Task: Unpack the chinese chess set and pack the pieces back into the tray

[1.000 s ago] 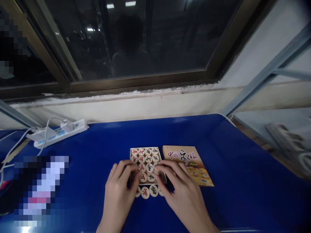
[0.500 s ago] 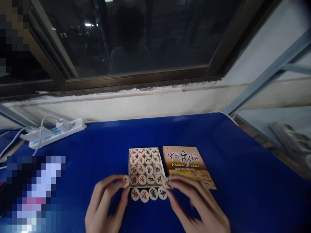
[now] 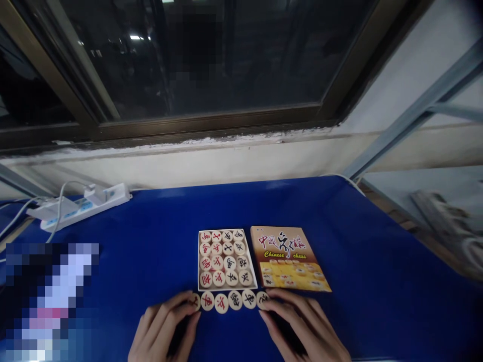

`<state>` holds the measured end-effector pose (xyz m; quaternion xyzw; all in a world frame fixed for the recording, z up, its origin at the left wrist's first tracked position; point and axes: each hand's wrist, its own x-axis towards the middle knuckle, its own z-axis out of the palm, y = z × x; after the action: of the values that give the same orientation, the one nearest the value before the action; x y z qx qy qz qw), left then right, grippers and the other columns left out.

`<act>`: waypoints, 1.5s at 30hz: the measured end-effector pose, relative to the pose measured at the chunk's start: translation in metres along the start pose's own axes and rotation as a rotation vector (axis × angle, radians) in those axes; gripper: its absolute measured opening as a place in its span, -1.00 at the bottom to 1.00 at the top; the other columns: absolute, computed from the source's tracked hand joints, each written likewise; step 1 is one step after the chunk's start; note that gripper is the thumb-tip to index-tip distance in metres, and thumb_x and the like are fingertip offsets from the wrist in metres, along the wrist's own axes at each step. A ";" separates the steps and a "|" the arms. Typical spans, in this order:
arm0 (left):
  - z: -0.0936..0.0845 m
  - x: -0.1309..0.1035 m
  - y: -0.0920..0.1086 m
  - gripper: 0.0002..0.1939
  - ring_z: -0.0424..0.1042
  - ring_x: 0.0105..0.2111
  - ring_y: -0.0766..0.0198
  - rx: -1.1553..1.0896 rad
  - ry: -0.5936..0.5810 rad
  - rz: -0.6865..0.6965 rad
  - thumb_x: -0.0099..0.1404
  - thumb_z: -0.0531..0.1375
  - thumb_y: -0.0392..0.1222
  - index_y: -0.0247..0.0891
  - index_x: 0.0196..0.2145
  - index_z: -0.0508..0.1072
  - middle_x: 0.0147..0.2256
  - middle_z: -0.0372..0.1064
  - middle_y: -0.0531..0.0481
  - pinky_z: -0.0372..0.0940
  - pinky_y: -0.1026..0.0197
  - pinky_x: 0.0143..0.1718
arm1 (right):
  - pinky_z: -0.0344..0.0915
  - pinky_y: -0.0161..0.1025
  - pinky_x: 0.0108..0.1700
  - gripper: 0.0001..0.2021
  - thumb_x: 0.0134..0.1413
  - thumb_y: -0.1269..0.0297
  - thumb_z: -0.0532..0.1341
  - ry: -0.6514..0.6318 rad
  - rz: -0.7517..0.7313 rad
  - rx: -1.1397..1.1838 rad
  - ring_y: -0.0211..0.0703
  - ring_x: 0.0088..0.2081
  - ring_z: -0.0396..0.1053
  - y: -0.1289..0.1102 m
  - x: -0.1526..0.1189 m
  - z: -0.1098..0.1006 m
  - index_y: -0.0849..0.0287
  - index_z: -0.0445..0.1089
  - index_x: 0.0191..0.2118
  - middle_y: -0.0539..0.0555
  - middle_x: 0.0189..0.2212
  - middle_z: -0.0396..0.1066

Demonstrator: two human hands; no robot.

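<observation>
Rows of round Chinese chess pieces with red and black characters fill a white box (image 3: 228, 289) on the blue table. Below its near edge several pieces lie in a line, among them a red-marked piece (image 3: 221, 303) and a black-marked piece (image 3: 249, 299). My left hand (image 3: 166, 324) pinches a red-marked piece (image 3: 194, 301) at the line's left end. At the right end, my right hand (image 3: 302, 322) has its fingertips closed on a black-marked piece (image 3: 262, 300). The Chinese chess lid (image 3: 289, 259) rests right of the box.
A white power strip (image 3: 86, 206) with plugs and cables lies at the back left of the blue table (image 3: 181, 211). A blurred-out object (image 3: 56, 296) is at the left. Behind the table are a wall and a dark window (image 3: 245, 60).
Both hands have moved down from the box's lower corners to the ends of the line, each bringing a piece beside the others.
</observation>
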<state>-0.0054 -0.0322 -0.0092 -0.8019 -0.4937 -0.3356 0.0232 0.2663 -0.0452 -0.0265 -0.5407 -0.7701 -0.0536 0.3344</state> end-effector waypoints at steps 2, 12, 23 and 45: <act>0.000 -0.001 0.000 -0.85 0.48 -0.16 0.25 0.011 0.007 -0.008 0.39 0.24 -0.32 -0.17 -0.10 0.49 -0.09 0.55 0.02 0.31 0.22 -0.10 | 0.52 -0.24 -0.17 -0.85 0.28 0.30 0.24 -0.002 0.007 -0.008 -0.17 -0.18 0.53 0.000 -0.002 0.001 0.05 0.48 -0.06 0.06 -0.12 0.52; 0.001 0.007 0.009 -0.76 0.45 -0.11 0.14 0.150 0.038 0.006 0.38 0.26 -0.16 -0.20 -0.02 0.47 0.03 0.47 -0.10 0.28 0.13 -0.12 | 0.51 -0.35 -0.25 -0.83 0.33 0.29 0.20 0.087 0.092 0.060 -0.23 -0.22 0.52 -0.009 0.003 0.000 0.05 0.47 -0.02 0.11 -0.13 0.44; 0.015 0.019 0.015 -0.55 0.35 0.08 -0.03 0.196 0.000 0.012 0.39 0.23 -0.11 -0.20 0.19 0.37 0.16 0.36 -0.16 0.29 0.01 -0.04 | 0.49 -0.24 -0.37 -0.79 0.39 0.17 0.11 0.091 0.019 -0.002 -0.14 -0.31 0.51 -0.028 0.029 0.008 0.09 0.43 -0.05 0.12 -0.25 0.41; 0.020 0.074 0.022 -0.85 0.42 -0.27 0.13 0.071 -0.054 -0.044 0.42 0.16 -0.25 -0.16 -0.13 0.53 -0.21 0.54 -0.03 0.28 0.12 -0.31 | 0.43 -0.15 -0.13 -0.86 0.31 0.34 0.17 0.023 0.075 0.130 -0.11 -0.13 0.47 -0.025 0.067 0.009 0.07 0.48 -0.13 0.04 -0.15 0.51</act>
<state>0.0443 0.0210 0.0232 -0.7984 -0.5232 -0.2963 0.0309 0.2276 0.0016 0.0115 -0.5457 -0.7472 0.0025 0.3794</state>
